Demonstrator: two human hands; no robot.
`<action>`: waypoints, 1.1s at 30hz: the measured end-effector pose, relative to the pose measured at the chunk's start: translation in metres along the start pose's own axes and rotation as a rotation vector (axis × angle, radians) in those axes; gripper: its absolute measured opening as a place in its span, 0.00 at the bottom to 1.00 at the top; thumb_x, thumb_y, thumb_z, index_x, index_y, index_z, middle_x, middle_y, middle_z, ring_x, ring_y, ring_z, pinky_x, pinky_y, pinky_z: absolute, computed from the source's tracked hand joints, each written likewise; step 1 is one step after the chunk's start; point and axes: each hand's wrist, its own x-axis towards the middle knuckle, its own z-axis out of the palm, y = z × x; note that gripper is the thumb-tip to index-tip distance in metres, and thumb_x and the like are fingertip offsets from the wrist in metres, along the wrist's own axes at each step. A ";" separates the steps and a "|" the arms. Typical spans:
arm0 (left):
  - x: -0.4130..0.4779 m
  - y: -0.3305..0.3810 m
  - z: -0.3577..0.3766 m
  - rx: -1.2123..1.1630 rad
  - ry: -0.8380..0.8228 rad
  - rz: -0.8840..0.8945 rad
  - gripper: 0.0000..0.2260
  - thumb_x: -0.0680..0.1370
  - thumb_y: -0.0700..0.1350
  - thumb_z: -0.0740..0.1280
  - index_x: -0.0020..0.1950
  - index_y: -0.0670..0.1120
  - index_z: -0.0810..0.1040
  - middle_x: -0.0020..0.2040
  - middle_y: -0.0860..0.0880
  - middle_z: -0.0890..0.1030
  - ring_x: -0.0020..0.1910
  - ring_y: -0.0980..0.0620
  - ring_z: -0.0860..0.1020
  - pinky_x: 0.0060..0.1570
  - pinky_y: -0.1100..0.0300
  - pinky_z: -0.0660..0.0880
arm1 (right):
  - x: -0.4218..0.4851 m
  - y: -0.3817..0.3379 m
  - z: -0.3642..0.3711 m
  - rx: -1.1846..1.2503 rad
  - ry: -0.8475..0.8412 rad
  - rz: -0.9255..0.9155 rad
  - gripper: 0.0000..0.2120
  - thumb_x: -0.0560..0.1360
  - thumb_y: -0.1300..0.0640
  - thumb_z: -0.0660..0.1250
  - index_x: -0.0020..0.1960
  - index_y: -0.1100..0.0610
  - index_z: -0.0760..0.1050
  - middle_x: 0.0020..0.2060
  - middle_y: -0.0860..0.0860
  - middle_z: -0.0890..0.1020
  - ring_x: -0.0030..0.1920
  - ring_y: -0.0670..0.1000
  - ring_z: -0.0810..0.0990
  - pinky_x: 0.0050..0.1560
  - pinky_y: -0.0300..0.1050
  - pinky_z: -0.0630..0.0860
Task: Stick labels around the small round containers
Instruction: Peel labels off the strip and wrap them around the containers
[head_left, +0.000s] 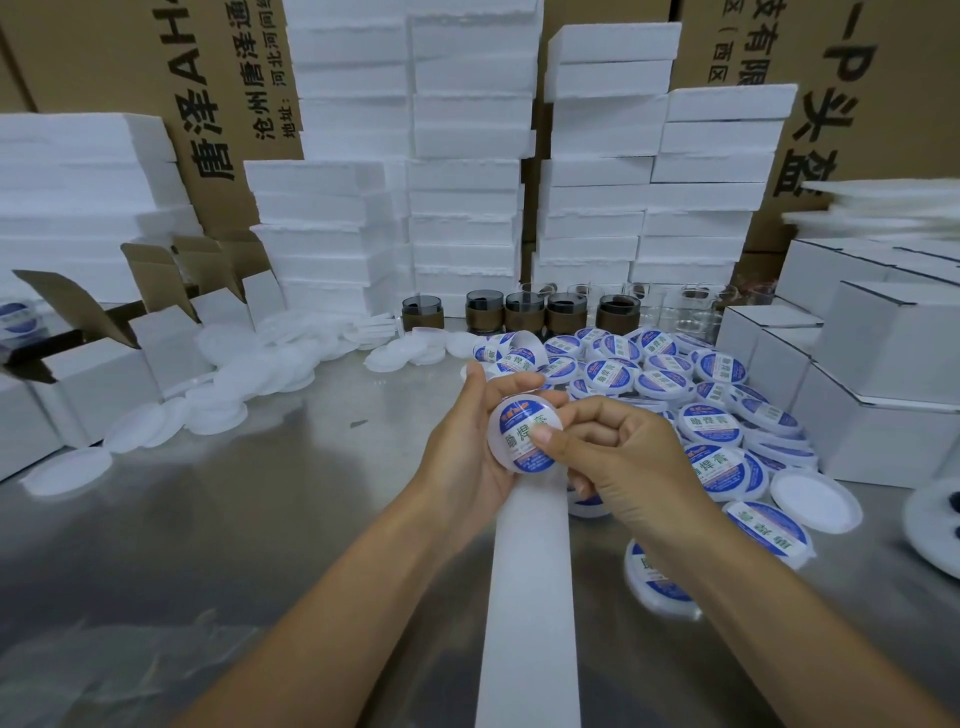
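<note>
Far to the left of the small round white plastic container (497, 442) that I hold, open white cardboard boxes (156, 332) with brown flaps stand on the shiny steel bench (208, 545). Between them and the container, plain white round plastic lids (234, 384) lie in loose overlapping heaps. Behind the container rise stacks of white foam blocks (467, 182), with a row of dark glass jars with brown bands (519, 312) at their foot.

My left hand (462, 452) has a closed grip on the container from its left side, fingers curled round the rim, its face tilted towards me. A blue-and-white round label (519, 422) lies on that face. A long white backing strip (530, 597) runs from under the container down towards me.

My right hand (634, 467) meets the container from its right. The thumb presses on the label, and the other fingers are curled in, the forefinger against the rim.

To the right of the container lies a heap of labelled white round containers (711, 426), and beyond it closed white boxes (883, 364) are stacked.
</note>
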 end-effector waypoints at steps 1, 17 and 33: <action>0.000 0.000 0.000 -0.001 -0.003 -0.002 0.24 0.80 0.58 0.50 0.46 0.42 0.78 0.43 0.43 0.84 0.41 0.49 0.84 0.36 0.59 0.80 | 0.000 0.000 0.000 -0.003 0.019 -0.001 0.06 0.66 0.60 0.74 0.37 0.58 0.77 0.26 0.50 0.80 0.20 0.43 0.69 0.23 0.33 0.69; -0.006 0.002 0.006 0.046 -0.066 -0.021 0.09 0.76 0.39 0.59 0.52 0.41 0.76 0.42 0.44 0.84 0.41 0.50 0.83 0.39 0.59 0.80 | 0.002 0.006 0.003 -0.003 0.100 0.003 0.06 0.69 0.62 0.73 0.39 0.60 0.75 0.23 0.48 0.78 0.20 0.44 0.72 0.24 0.34 0.71; -0.005 -0.002 0.005 0.168 -0.103 0.007 0.21 0.71 0.26 0.51 0.51 0.41 0.78 0.48 0.42 0.82 0.47 0.47 0.82 0.44 0.56 0.79 | 0.003 0.008 0.004 -0.017 0.167 0.043 0.06 0.70 0.64 0.71 0.40 0.60 0.74 0.22 0.49 0.78 0.21 0.43 0.75 0.22 0.35 0.72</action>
